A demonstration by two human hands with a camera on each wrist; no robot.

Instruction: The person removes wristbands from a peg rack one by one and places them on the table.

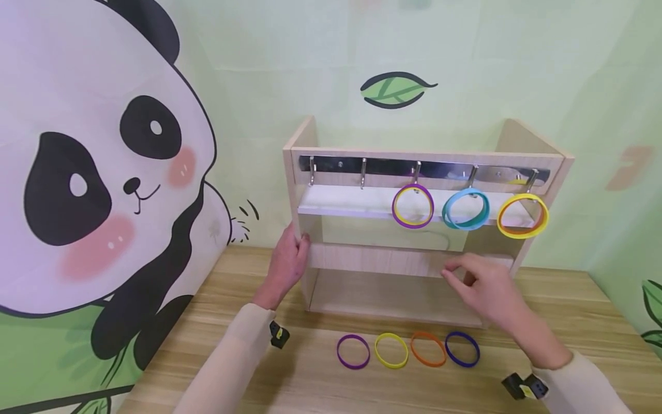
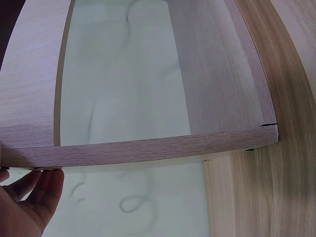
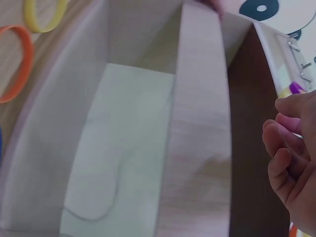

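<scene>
My left hand [image 1: 287, 259] grips the left side panel of a small wooden shelf [image 1: 372, 259], thumb toward the front edge. In the left wrist view its fingers [image 2: 47, 195] touch that panel's edge. In front of the middle board hovers my right hand [image 1: 483, 287], holding nothing, its fingers loosely bent and the thumb near the forefinger. Above it, silicone bands hang from the hooks: a purple band [image 1: 414, 226] with a yellow one inside, light-blue and teal bands [image 1: 481, 217], and a yellow band [image 1: 517, 234] with orange inside.
A metal hook rail [image 1: 388, 170] crosses the shelf's upper front; its two left hooks are bare. On the table before the shelf lie a purple band [image 1: 353, 367], a yellow band [image 1: 391, 366], an orange band [image 1: 428, 364] and a blue band [image 1: 467, 365]. A panda-printed wall covering [image 1: 170, 230] stands at left.
</scene>
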